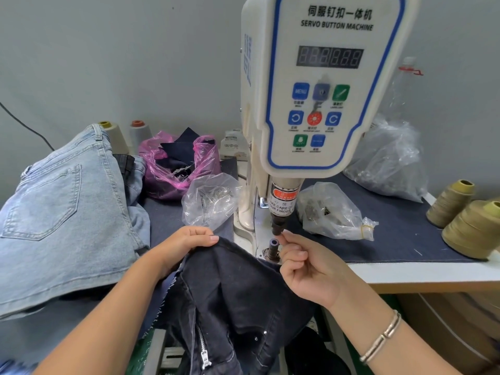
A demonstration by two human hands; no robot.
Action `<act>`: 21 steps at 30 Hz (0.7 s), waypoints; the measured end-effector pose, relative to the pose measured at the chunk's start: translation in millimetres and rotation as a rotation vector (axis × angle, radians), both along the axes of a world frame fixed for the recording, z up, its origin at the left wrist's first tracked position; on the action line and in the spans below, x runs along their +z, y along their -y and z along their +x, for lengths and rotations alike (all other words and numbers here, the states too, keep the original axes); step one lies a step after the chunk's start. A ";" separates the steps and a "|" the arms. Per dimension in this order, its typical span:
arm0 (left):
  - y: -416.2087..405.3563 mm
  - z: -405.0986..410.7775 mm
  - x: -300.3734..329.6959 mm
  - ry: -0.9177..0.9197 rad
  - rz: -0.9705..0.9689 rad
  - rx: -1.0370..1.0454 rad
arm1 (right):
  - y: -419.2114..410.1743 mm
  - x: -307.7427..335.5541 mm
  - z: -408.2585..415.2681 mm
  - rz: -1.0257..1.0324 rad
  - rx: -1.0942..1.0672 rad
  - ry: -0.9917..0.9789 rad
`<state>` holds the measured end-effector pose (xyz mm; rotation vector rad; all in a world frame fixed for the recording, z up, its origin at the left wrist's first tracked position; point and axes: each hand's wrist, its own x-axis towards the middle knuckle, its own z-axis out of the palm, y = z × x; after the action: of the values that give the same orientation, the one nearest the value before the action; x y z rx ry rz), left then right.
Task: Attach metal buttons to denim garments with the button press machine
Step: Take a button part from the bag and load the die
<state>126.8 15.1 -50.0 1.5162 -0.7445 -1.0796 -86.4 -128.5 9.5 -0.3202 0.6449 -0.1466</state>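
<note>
With her left hand (186, 239) pinching the dark denim (235, 280), her right hand's (305, 269) curled fingertips sit under the punch (278, 226), risking a crush.

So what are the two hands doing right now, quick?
Left hand: pinching the edge of the dark denim garment.
Right hand: fingers curled, fingertips up at the press head; whether it pinches a button cannot be told.

Desk (405, 274), draped in dark blue cloth (392, 239), carrying the button machine (319, 104) beyond the fingers (290, 236), light jeans (62, 212) lying leftward, thread cones (470, 228) standing rightward.
</note>
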 end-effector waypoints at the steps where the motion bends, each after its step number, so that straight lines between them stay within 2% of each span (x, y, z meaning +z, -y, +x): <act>1: 0.1 0.4 -0.3 -0.003 0.000 0.003 | -0.4 1.1 0.3 0.012 -0.011 0.004; 8: 1.6 1.8 -3.4 -0.004 -0.003 0.023 | -17.3 -0.4 -7.7 0.020 -0.108 0.034; 11: 2.5 2.8 -5.8 0.001 -0.014 0.036 | -43.7 -2.1 -6.6 -0.145 -0.093 0.037; 13: 3.0 4.3 -7.1 0.007 -0.037 0.050 | -61.2 -0.1 9.6 -0.460 0.036 0.045; 15: 3.9 4.7 -8.5 0.061 -0.061 0.054 | -69.5 4.2 42.7 -0.885 0.140 0.022; 17: 4.4 2.2 -9.0 0.095 -0.087 0.056 | -64.5 4.9 87.1 -1.231 0.153 -0.074; 19: 4.5 2.5 -11.8 0.051 -0.104 0.081 | -51.9 1.6 130.2 -1.505 0.179 -0.189; 21: 4.7 2.6 -12.9 0.014 -0.098 0.103 | -36.8 -9.0 164.3 -1.752 0.313 -0.338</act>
<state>129.4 10.4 -62.9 1.4643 -0.7107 -0.9431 77.8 -91.7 0.6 -2.1554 0.6407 -0.3365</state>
